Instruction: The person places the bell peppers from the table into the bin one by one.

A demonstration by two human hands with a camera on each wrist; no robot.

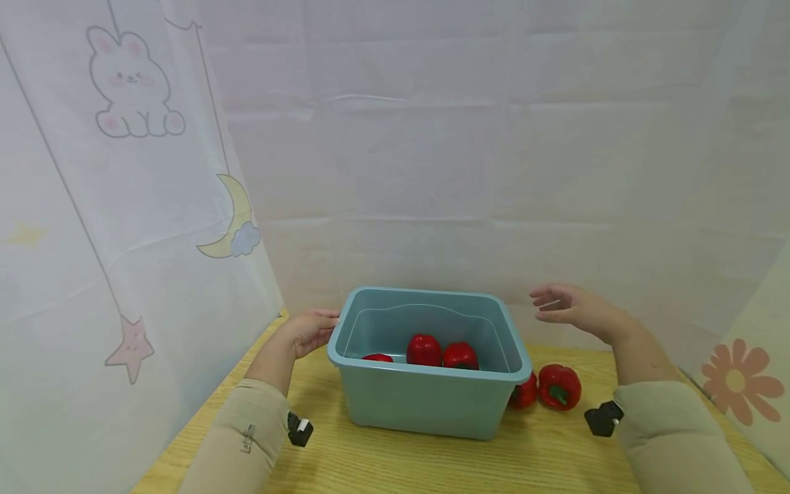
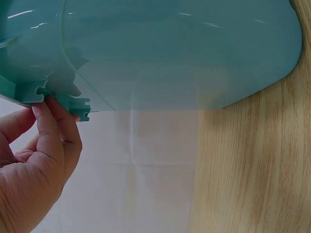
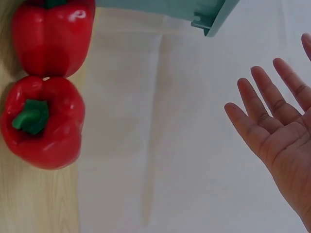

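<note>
Head view: left hand [image 1: 308, 331] grips tub [image 1: 432, 401] rim; right hand [image 1: 574, 309] open beside it. Tub likely stiff, light, slippery; hold both rims.

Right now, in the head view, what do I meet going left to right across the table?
Left hand → teal bin → red pepper touching the bin → second red pepper → right hand.
</note>
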